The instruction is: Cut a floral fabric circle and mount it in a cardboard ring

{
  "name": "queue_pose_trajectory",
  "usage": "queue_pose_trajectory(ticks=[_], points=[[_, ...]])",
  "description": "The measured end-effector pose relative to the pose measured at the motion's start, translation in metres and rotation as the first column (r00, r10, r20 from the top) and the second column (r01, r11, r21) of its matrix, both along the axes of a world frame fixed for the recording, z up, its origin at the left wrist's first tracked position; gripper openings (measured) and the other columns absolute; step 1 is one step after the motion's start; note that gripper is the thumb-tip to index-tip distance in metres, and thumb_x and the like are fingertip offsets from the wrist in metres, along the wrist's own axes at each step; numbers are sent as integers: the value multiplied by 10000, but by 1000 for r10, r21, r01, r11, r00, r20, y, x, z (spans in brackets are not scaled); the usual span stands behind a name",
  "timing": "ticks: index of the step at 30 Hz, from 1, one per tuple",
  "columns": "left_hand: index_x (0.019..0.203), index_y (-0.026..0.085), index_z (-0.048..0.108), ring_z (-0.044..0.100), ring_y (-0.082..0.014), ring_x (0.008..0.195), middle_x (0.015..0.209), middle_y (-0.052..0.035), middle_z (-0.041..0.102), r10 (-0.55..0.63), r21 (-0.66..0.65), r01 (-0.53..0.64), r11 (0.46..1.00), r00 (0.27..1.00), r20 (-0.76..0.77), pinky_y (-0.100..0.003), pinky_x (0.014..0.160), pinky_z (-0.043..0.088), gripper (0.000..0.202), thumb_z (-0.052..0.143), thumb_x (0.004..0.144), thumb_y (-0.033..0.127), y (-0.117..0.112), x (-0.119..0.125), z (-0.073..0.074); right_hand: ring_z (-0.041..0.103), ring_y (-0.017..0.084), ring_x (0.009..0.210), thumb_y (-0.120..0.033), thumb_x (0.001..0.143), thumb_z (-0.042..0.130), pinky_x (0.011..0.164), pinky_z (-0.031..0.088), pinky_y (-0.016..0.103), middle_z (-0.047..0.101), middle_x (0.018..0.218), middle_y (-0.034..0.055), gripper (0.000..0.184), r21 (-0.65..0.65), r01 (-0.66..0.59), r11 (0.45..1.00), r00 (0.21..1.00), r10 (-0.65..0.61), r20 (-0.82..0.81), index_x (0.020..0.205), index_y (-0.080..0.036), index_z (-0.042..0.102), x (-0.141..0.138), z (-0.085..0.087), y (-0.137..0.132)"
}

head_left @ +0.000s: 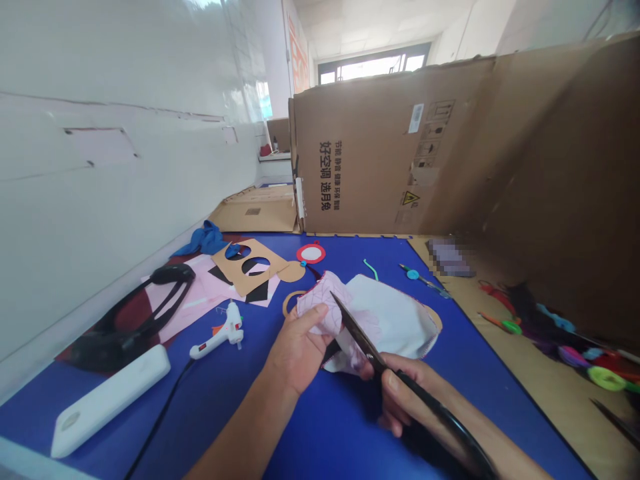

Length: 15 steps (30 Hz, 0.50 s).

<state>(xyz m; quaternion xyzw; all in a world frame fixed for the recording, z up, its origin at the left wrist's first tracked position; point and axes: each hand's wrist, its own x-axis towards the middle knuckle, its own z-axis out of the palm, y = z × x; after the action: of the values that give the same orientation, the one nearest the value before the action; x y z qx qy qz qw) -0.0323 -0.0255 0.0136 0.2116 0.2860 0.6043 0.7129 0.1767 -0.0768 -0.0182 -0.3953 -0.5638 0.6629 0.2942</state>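
Pinched between the thumb and fingers of my left hand is a piece of pale pink fabric marked with thin drawn lines. My right hand grips black-handled scissors, whose dark blades point up and left. Their tip lies over the right side of the fabric; I cannot tell whether it touches. Behind the blades, a white fabric shape with a dark stitched-looking edge lies on the blue table. A tan rounded piece shows partly beneath it.
Left of my hands lie a glue gun with a cord, a white oblong device, a black strap-like object and cardboard with round holes. A red-rimmed disc sits behind. Rightward are a compass and colourful craft bits. Cardboard walls stand behind.
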Motion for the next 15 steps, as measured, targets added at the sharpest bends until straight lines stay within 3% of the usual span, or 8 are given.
queue_pose_trajectory(ticks=[9, 15], points=[[1308, 184, 716, 785, -209, 897, 1026, -67, 834, 0, -2, 0, 1000, 1000, 10, -307, 801, 626, 522, 839, 809, 91, 0, 0, 2, 445, 151, 570, -867, 914, 553, 682, 481, 335, 527, 643, -36, 710, 55, -40, 998, 998, 38, 49, 1110, -197, 681, 3, 13, 0], [1307, 178, 718, 784, -211, 882, 1021, -76, 832, -28, 22, 28, 999, 999, -20, -331, 858, 621, 503, 838, 823, 114, -1, -1, 0, 548, 191, 665, -921, 870, 547, 643, 401, 295, 561, 687, -12, 772, 60, -33, 998, 992, 26, 122, 1126, -207, 690, 7, 15, 0]])
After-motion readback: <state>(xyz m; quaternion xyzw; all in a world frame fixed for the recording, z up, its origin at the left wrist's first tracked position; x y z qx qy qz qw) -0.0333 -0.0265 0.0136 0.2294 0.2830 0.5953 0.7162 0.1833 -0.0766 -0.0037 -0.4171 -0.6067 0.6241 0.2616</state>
